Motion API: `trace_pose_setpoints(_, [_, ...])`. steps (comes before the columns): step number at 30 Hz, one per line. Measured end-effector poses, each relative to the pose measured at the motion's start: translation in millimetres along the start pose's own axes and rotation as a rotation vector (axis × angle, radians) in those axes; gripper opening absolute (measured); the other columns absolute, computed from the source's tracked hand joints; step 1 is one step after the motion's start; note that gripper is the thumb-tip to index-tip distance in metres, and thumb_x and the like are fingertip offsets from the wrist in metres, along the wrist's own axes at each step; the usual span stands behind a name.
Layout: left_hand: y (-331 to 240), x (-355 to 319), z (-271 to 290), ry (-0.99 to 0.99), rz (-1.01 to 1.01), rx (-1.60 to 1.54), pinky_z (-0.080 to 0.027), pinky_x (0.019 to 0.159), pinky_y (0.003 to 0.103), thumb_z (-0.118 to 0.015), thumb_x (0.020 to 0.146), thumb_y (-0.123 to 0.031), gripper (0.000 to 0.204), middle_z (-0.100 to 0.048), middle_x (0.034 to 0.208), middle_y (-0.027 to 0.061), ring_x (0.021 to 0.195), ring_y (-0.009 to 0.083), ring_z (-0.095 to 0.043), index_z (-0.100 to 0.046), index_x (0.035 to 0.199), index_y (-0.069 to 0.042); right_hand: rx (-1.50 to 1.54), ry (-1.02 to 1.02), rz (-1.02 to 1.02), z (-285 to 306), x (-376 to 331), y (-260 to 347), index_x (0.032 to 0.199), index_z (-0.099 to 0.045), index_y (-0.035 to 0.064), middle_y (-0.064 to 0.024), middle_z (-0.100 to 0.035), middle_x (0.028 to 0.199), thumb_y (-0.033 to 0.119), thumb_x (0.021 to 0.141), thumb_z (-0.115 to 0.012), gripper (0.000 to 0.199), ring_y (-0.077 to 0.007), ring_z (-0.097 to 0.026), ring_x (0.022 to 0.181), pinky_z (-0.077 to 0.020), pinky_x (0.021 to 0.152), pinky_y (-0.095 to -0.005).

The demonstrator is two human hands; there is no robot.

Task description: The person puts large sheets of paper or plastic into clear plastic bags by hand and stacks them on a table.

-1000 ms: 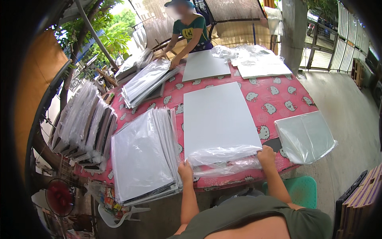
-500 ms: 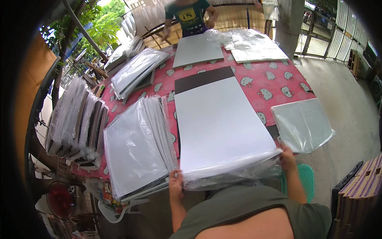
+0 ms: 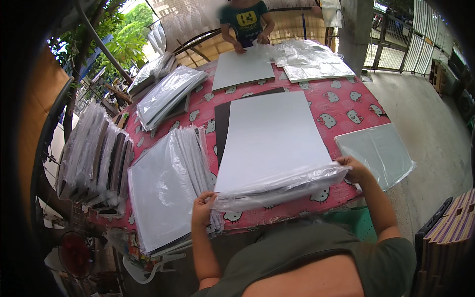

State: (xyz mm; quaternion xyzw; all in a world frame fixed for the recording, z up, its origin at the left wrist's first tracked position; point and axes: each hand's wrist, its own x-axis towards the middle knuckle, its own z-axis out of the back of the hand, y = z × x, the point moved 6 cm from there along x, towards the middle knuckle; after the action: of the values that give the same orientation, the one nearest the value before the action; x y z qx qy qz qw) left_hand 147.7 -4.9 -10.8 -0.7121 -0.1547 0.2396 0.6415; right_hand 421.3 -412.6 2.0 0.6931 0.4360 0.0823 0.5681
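The left hand (image 3: 203,210) and the right hand (image 3: 355,168) each pinch one near corner of a clear, crinkled plastic bag (image 3: 277,185), its mouth bunched around the near end of a large flat white rectangular board (image 3: 272,136). The fingers of both hands are clenched on the film, one at either side, which holds the opening stretched across the board's full width so it can wrap that edge evenly. The board lies flat on the surface, a table under a pink vinyl cloth with cartoon cat faces (image 3: 346,106), with its long side running away from the person. A dark board of similar size (image 3: 221,128) shows along its left edge and far end, so the white one appears to rest on top of it

Just left of the left hand sits a fanned pile of white boards already in plastic (image 3: 166,190), close enough to be within reach. To the right, near the right hand, a single bagged pale board (image 3: 378,153) juts over the table edge. Beyond the left edge, more wrapped boards stand upright in a row (image 3: 94,153). At the far end another person's hands (image 3: 250,47) rest on a grey board (image 3: 242,69) beside loose plastic bags (image 3: 307,59)
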Motion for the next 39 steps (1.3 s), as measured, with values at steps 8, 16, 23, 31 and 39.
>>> trace_pose_setpoints(8, [54.5,-5.1,-19.7,-0.344,0.137,-0.041,-0.043,0.067,0.021,-0.058,0.080,-0.007,0.013,-0.057,0.101,0.0067,0.078,0.0104,-0.055,-0.061,0.090,0.001,0.021,-0.037,0.074,8.6,-5.8,-65.4,0.111,-0.037,0.0010,-0.0074,-0.057,0.079,0.001,0.073,-0.057,0.043,-0.0122,-0.057,0.069,-0.0461,0.061,-0.0229])
trace_pose_setpoints(16, [62.1,-29.6,-24.8,-0.484,0.165,0.166,-0.040,0.052,0.019,-0.059,0.080,-0.011,0.018,-0.060,0.078,0.0037,0.062,0.0070,-0.051,-0.060,0.093,0.001,-0.044,-0.105,-0.044,-5.9,-22.2,-68.6,0.118,-0.028,0.0016,-0.0095,-0.057,0.084,0.000,0.072,-0.058,0.055,-0.0132,-0.058,0.074,-0.0477,0.062,-0.0253])
trace_pose_setpoints(23, [73.4,-63.4,-23.5,-0.521,0.048,0.118,-0.041,0.054,0.019,-0.056,0.080,-0.006,0.012,-0.060,0.076,0.0036,0.063,0.0068,-0.052,-0.059,0.089,0.001,-0.133,-0.044,0.028,-9.2,-50.1,-82.9,0.119,-0.032,0.0016,-0.0133,-0.059,0.093,0.000,0.073,-0.057,0.052,-0.0153,-0.059,0.080,-0.0463,0.068,-0.0236])
trace_pose_setpoints(31, [72.3,-85.5,-16.8,-0.567,0.116,0.505,-0.043,0.057,0.023,-0.061,0.076,-0.010,0.014,-0.062,0.080,0.0089,0.067,0.0078,-0.054,-0.061,0.084,0.001,-0.128,-0.192,0.047,-11.7,-64.4,-93.8,0.123,-0.033,0.0022,-0.0118,-0.060,0.092,0.004,0.077,-0.054,0.050,-0.0148,-0.060,0.078,-0.0481,0.065,-0.0238])
trace_pose_setpoints(39, [70.3,-123.4,-30.2,-0.562,0.227,0.285,-0.043,0.059,0.022,-0.062,0.076,-0.010,0.015,-0.060,0.073,0.0032,0.062,0.0072,-0.051,-0.062,0.086,0.001,-0.228,-0.224,-0.012,5.0,-88.3,-118.8,0.121,-0.039,0.0025,-0.0111,-0.060,0.091,0.004,0.077,-0.052,0.046,-0.0149,-0.059,0.080,-0.0477,0.066,-0.0248])
